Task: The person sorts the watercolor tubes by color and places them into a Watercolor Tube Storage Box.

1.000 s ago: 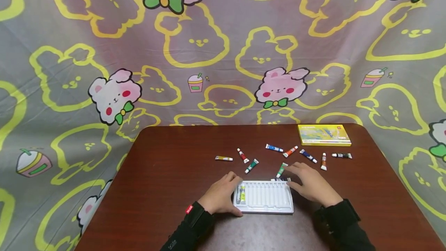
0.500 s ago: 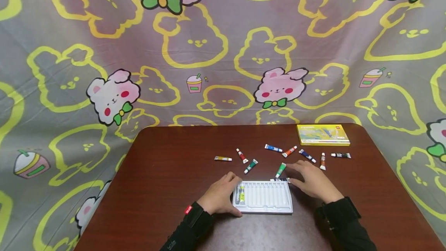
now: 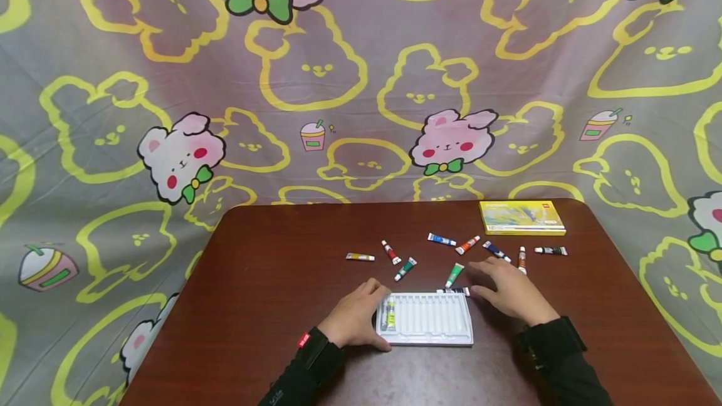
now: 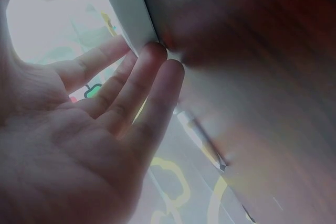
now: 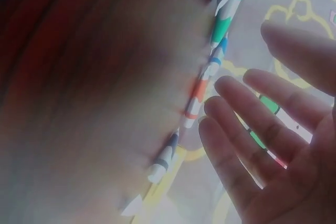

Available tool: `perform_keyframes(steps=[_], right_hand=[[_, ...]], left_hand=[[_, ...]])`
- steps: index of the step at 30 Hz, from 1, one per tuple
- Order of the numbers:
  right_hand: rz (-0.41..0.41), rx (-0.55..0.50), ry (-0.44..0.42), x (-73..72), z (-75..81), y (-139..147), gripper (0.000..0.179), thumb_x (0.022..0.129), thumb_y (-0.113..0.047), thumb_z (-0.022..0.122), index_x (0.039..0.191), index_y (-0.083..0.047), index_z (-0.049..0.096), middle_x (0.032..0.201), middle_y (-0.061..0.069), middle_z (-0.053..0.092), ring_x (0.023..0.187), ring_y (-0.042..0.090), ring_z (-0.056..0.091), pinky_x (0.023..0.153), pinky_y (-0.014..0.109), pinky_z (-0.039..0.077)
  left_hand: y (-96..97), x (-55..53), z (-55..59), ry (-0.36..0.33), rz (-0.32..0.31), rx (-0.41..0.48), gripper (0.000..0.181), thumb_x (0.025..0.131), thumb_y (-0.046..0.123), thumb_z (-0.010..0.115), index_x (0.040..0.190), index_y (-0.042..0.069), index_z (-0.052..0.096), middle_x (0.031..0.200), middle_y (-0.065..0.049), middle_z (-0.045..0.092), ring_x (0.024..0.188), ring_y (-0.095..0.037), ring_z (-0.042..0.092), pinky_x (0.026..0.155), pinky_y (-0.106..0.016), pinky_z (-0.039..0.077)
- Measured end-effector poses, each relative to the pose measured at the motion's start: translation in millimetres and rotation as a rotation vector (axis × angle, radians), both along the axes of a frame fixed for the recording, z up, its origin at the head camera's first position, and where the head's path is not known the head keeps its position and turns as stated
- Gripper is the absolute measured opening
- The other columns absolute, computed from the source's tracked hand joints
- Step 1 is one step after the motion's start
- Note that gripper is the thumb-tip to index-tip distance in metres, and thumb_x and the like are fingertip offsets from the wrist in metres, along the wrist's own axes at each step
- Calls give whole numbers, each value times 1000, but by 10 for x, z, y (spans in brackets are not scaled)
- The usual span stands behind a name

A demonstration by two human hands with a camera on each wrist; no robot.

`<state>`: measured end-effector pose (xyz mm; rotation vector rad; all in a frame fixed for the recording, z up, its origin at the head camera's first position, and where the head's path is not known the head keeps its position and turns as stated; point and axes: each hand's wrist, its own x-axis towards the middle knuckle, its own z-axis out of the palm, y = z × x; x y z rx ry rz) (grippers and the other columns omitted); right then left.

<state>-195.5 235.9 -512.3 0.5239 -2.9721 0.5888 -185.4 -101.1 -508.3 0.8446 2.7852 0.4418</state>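
Note:
A white plastic tray with narrow slots lies on the table, a few paint tubes, one yellow-green, in its leftmost slots. My left hand rests against the tray's left end, thumb by the near corner; in the left wrist view its extended fingers touch the tray's side. My right hand hovers beyond the tray's right corner, fingers spread, holding nothing. Nearest to it are a light green paint tube and a dark-labelled tube behind the tray's far edge.
Several more paint tubes lie scattered farther back, among them yellow ochre, red, dark green, blue, orange-red, brown and black. A yellow box lies at the back right, before a patterned curtain.
My right hand has drawn slightly to the right, away from the light green and dark-labelled tubes. My left hand and the tray stay put; the head view shifts slightly.

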Motion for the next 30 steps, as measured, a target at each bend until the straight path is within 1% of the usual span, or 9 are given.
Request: perform_keyframes(steps=[5,8,13,15,17,21,24,28,30], right_hand=[[-7,-1,-5,-3,3,-25,57,83,-31,76,132,-8,60,123,15,66,111,32,58,91,57,52],[13,-5,-20,-11,-2,-91,60,83,-34,76,136,-11,58,127,15,64,115,33,56,93,58,51],[27,-9,-24,-33,2,-175,61,84,-35,75,138,-12,56,132,16,61,120,34,53,95,58,50],[19,-8,-21,-26,13,-187,62,83,-35,76,137,-13,57,132,16,60,120,33,53,95,58,50],[31,-5,-23,-9,24,-199,65,80,-35,79,137,-13,58,130,15,62,117,32,55,93,56,52],[124,-3,-67,51,56,-268,78,72,-44,83,139,-15,56,131,15,60,116,30,54,90,54,53],[202,-11,-124,95,84,-355,91,64,-51,86,142,-18,53,132,14,58,116,29,52,88,55,53],[268,12,-172,145,99,-453,102,55,-57,87,143,-19,51,129,10,58,112,26,50,87,55,52],[285,33,-164,162,99,-480,104,53,-58,88,142,-18,52,127,9,58,111,26,50,87,54,51]], left_hand=[[5,3,10,12,-5,0,95,54,55,90,132,15,53,121,-1,52,102,-13,48,86,-37,52],[4,1,12,17,-10,4,95,54,55,90,132,14,53,121,-1,52,102,-14,48,86,-38,52],[-13,-2,-21,19,-6,10,96,53,55,90,131,14,53,120,-1,52,102,-14,48,86,-38,52],[-19,0,-39,12,-2,7,96,53,56,90,132,15,53,120,-1,52,102,-14,48,86,-37,52],[-22,-1,-53,3,-1,4,97,53,56,90,132,15,52,120,0,52,102,-13,48,86,-37,52],[-21,-10,-52,-7,2,7,97,53,56,90,133,15,52,121,0,52,102,-13,48,87,-38,52],[-14,-19,-39,-5,4,8,97,53,57,90,133,15,53,121,0,52,103,-13,48,87,-38,52],[-8,-25,-30,-5,0,2,97,54,58,89,133,16,52,120,0,52,102,-13,48,87,-37,52],[-6,-23,-24,-3,-2,2,97,53,58,89,133,16,52,120,0,52,102,-13,48,87,-37,52]])
